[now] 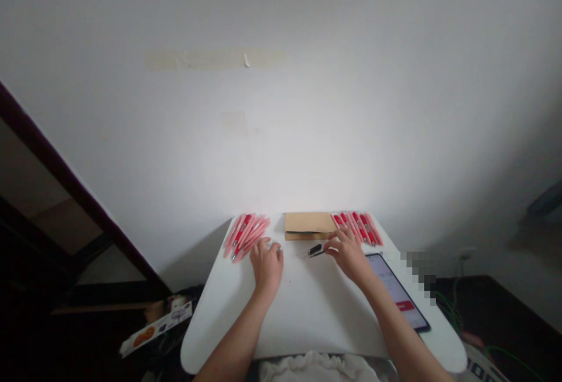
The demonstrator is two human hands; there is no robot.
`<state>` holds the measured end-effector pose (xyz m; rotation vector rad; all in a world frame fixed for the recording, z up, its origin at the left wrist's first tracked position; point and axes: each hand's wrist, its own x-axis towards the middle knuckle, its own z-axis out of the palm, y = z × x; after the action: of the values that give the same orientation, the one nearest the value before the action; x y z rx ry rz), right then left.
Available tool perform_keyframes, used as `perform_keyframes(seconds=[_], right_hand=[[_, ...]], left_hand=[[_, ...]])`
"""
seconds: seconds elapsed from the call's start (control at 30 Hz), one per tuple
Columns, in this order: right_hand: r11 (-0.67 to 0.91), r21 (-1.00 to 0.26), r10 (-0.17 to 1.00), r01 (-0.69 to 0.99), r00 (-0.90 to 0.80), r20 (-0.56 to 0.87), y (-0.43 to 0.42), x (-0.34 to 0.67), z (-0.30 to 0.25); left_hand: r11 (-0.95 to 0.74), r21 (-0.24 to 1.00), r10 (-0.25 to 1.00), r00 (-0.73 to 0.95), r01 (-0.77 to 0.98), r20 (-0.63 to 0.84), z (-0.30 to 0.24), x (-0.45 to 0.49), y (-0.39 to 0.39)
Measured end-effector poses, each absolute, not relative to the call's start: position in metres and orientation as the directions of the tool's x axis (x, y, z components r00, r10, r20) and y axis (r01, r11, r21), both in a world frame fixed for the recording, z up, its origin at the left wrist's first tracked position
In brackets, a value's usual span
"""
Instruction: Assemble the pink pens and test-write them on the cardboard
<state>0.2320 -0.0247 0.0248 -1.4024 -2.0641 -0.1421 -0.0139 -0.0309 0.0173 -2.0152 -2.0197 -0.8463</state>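
Note:
My left hand (266,264) rests on the white table (307,306) next to a row of pink and red pens (246,234) at the far left, its fingers curled near a small grey piece I cannot make out. My right hand (349,253) lies just below a second row of pink and red pens (357,227) at the far right. Its fingers pinch the end of a black pen (316,250) that lies on the table between my hands.
A flat brown cardboard box (308,225) sits at the table's far edge between the two pen rows. A tablet (401,300) with a lit screen lies under my right forearm. The white wall rises right behind the table. Clutter lies on the floor at the left.

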Motion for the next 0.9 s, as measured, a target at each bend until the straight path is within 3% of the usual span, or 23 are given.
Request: perform_keyframes(seconds=[0.4,0.63,0.9], right_hand=[[0.407,-0.258,0.643,0.876,-0.074,0.763,-0.016,0.217,0.014],[0.407,-0.264,0.629,0.874,-0.058,0.776,-0.018,0.217,0.003],[0.424,-0.356,0.662,0.833,-0.016,0.75,-0.022,0.219,-0.003]], left_hand=[[-0.097,0.261,0.859,-0.052,0.961,0.51,0.017,-0.011,-0.028],[-0.114,0.242,0.847,-0.033,0.963,0.53,0.017,-0.011,-0.027],[-0.118,0.252,0.848,-0.035,0.96,0.528,0.022,-0.009,-0.027]])
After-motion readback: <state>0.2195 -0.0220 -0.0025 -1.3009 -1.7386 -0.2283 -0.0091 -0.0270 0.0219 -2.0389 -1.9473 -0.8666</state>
